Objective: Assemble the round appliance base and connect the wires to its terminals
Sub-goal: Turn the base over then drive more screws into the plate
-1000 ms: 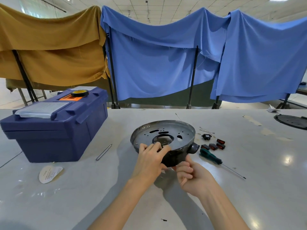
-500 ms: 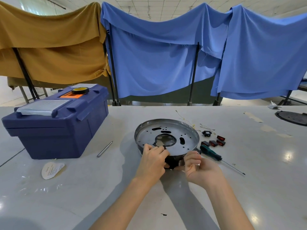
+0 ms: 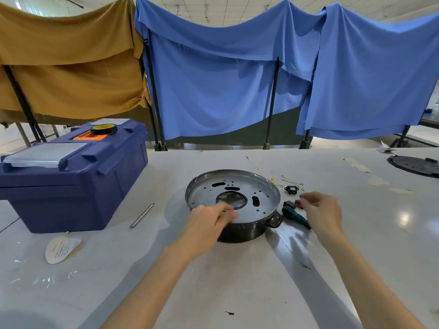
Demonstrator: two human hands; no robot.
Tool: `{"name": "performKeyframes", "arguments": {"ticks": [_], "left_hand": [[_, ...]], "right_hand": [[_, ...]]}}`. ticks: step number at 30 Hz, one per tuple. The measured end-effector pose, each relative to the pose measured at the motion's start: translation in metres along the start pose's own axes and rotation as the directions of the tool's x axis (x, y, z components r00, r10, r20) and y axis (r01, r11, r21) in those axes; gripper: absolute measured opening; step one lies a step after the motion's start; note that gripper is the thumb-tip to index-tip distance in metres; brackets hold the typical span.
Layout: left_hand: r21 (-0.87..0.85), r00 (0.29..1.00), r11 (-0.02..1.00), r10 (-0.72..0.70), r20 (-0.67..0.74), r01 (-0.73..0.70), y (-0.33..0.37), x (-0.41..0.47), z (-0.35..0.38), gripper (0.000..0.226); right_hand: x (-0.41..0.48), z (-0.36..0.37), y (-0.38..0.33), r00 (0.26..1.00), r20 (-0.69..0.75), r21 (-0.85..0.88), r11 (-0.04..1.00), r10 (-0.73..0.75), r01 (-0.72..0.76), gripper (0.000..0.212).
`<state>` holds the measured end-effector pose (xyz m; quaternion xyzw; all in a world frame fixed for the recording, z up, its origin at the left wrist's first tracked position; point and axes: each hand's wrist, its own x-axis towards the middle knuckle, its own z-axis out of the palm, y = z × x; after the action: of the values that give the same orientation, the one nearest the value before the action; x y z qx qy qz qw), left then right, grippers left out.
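The round appliance base (image 3: 259,198), a dark metal pan with a perforated silver plate inside and a side handle, lies flat at the table's middle. My left hand (image 3: 206,224) grips its near rim, fingers curled over the edge onto the plate. My right hand (image 3: 323,212) is off the base, to its right, with blurred fingers stretched over two small red switches (image 3: 290,204). A black socket part (image 3: 291,189) and thin wires (image 3: 292,180) lie just behind them. Yellowish wires (image 3: 260,169) trail past the base's far rim.
A green-handled screwdriver (image 3: 295,216) lies between the base and my right hand. A blue toolbox (image 3: 71,181) with a tape roll (image 3: 103,128) stands at the left. A metal rod (image 3: 142,215) and a paper label (image 3: 62,249) lie near it. A black round plate (image 3: 415,165) sits far right.
The base, earlier tilted up and held by both hands, now lies flat. My right hand let go and moved right to the red switches. My left hand stays on the near rim.
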<state>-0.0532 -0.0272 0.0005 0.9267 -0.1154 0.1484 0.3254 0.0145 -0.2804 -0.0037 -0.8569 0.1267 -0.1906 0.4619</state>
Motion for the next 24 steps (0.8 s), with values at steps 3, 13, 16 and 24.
{"name": "performKeyframes", "arguments": {"ticks": [3,13,16,24], "left_hand": [[-0.058,0.994,0.998,-0.031,0.104,0.038,0.001,0.009,-0.014,0.033],[-0.052,0.958,0.995,-0.064,0.279,0.081,-0.004,0.028,-0.027,0.028],[-0.136,0.946,0.982,-0.081,0.312,0.129,-0.005,0.033,-0.030,0.027],[-0.327,0.962,0.925,-0.113,0.249,0.193,-0.006,0.034,-0.028,0.022]], "right_hand": [[0.006,0.016,0.009,0.985,0.154,-0.384,0.913,-0.080,0.134,0.020],[0.001,0.031,0.007,0.966,0.069,-0.286,0.922,-0.251,0.260,0.027],[-0.013,0.025,-0.024,0.924,0.012,-0.003,0.924,-0.382,0.382,0.028],[-0.060,0.030,-0.057,0.679,0.555,-0.186,0.724,-0.481,0.664,0.048]]}}
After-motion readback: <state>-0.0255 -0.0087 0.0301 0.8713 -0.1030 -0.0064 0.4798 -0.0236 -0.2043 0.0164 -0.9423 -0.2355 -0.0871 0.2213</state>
